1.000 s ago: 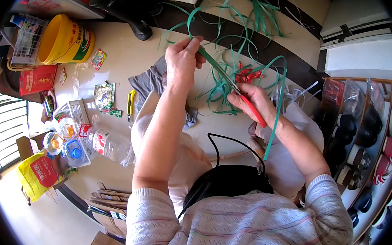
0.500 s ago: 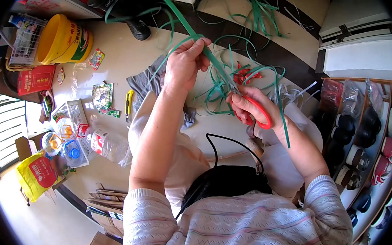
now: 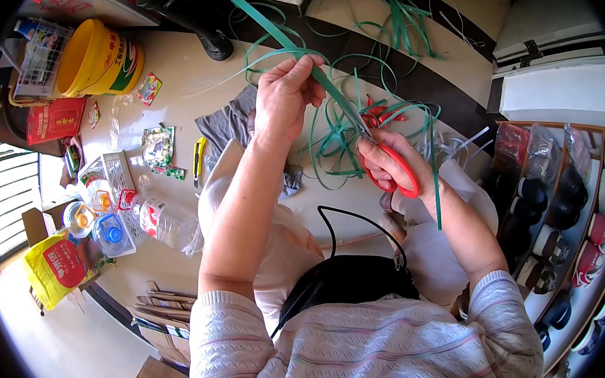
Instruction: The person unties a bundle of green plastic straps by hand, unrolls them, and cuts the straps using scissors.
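The left hand (image 3: 284,94) is positioned farther from the body and to the left; the right hand (image 3: 400,163) is positioned nearer and to the right. Left grip: narrow, with thumb and fingers pinched on a green strap (image 3: 336,95). Right grip: closed around the red handles of a pair of scissors (image 3: 413,180). The green strap is suspended above the floor (image 3: 186,63), with its long axis on a diagonal from far left, through the left grip, to the scissors at near right. Governing relation: the strap section between the hands lies far and left of the right grip, and the scissors point along it at a shallow angle rather than squarely across it. The right hand is nearer to the near right end of this section; the left hand secures the far left end. The spread of the blades cannot be determined at this scale. A narrow green strip (image 3: 437,192) hangs beside the right wrist. Beyond the hands, a tangle of green strips (image 3: 341,143) lies on the floor, with a red item (image 3: 386,117) just beside it. Left of the left forearm are a grey cloth (image 3: 229,116) and a yellow utility knife (image 3: 201,154).
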Demonstrator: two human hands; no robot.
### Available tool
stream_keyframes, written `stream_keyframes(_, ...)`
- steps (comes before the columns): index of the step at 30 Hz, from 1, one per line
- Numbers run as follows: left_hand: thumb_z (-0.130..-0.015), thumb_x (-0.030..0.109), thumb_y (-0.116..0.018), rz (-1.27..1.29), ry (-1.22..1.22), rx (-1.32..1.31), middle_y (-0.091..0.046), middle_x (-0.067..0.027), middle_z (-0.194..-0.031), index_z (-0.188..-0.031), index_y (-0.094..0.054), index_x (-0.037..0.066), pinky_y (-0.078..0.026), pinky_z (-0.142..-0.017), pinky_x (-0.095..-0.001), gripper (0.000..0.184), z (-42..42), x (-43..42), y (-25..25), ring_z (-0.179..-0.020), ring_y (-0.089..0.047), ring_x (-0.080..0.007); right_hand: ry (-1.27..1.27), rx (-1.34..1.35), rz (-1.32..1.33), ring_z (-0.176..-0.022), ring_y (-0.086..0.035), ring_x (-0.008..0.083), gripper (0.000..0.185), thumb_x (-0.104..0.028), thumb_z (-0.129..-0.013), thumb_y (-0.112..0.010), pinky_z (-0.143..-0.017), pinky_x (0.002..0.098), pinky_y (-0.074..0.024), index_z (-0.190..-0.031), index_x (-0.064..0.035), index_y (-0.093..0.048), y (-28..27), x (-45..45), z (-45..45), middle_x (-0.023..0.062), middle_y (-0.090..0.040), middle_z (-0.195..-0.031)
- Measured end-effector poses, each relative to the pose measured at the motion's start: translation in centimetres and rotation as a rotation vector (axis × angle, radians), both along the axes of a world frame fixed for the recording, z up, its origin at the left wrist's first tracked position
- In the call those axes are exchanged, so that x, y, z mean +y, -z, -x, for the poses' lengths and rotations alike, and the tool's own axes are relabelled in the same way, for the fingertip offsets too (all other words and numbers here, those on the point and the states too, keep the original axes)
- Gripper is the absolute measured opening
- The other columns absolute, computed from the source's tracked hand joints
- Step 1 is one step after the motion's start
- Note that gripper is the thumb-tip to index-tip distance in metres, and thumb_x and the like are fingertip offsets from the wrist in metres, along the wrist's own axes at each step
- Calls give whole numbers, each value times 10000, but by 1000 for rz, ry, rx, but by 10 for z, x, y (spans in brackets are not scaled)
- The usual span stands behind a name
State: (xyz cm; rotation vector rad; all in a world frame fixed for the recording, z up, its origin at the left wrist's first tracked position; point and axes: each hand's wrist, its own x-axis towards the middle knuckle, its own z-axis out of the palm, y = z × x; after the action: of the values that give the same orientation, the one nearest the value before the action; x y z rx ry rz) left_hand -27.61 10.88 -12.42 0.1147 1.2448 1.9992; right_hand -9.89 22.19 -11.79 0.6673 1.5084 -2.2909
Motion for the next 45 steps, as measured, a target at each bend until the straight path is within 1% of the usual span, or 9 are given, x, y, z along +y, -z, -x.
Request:
stream_keyframes(8,-898,170,-522,36,14,27,-570,-49,-629,-872,-613,-2,-396,-467,-225,197,1,-1,2,-502,-507,-101,-11,-18,-173,-424,-343,16,355,-442,-840,-589,-362,177,-259,-769,-109,-491,-2,-1,0,-79,-377,-561)
stream_keyframes(11,-896,172,-527,52,40,45,-568,-49,-627,-873,-614,-4,-397,-468,-230,198,0,-1,1,-502,-507,-103,-28,93,-167,-437,-369,23,376,-455,-844,-576,-371,177,-272,-804,-88,-503,6,-1,-1,-63,-404,-585)
stream_keyframes(20,-898,170,-520,-8,32,25,-572,-61,-640,-881,-613,-3,-395,-495,-238,197,-5,2,-2,-517,-512,-117,-41,157,67,-519,-442,67,458,-477,-885,-488,-457,200,-349,-954,-24,-491,0,4,1,-19,-441,-605)
stream_keyframes(23,-904,172,-513,-40,13,19,-575,-62,-678,-902,-602,-1,-392,-500,-238,195,-5,2,-2,-532,-515,-120,-69,145,92,-589,-447,107,436,-472,-884,-482,-505,222,-374,-975,-46,-466,-1,7,0,-10,-420,-677)
stream_keyframes(32,-908,178,-510,-44,18,3,-584,-58,-721,-905,-586,8,-393,-494,-231,186,-3,1,0,-540,-524,-119,2,85,48,-447,-345,22,361,-453,-870,-535,-392,179,-270,-825,-101,-466,-2,2,0,-67,-378,-578)
stream_keyframes(35,-903,171,-517,-56,20,-2,-594,-54,-697,-886,-602,9,-400,-492,-230,184,-3,1,0,-535,-534,-113,14,74,26,-452,-343,16,365,-451,-867,-542,-386,171,-265,-773,-114,-438,-4,-1,1,-73,-359,-567)
stream_keyframes(38,-904,172,-515,-61,25,6,-596,-51,-692,-882,-603,10,-400,-487,-225,186,-2,1,0,-529,-533,-109,9,26,13,-469,-308,14,286,-373,-890,-537,-409,167,-280,-918,-92,-492,-3,0,-2,-77,-343,-593)
stream_keyframes(41,-905,173,-513,-59,24,12,-595,-48,-685,-881,-603,11,-400,-484,-223,187,-2,0,1,-525,-531,-106,20,35,-57,-414,-339,16,375,-443,-861,-556,-363,173,-266,-716,-121,-432,-3,-3,-2,-70,-363,-539)
stream_keyframes(45,-905,175,-515,-13,20,43,-587,-43,-666,-878,-604,11,-402,-487,-221,188,-3,0,0,-521,-524,-98,14,57,-74,-406,-330,19,346,-418,-872,-548,-360,175,-267,-768,-103,-450,0,-4,-2,-66,-364,-537)
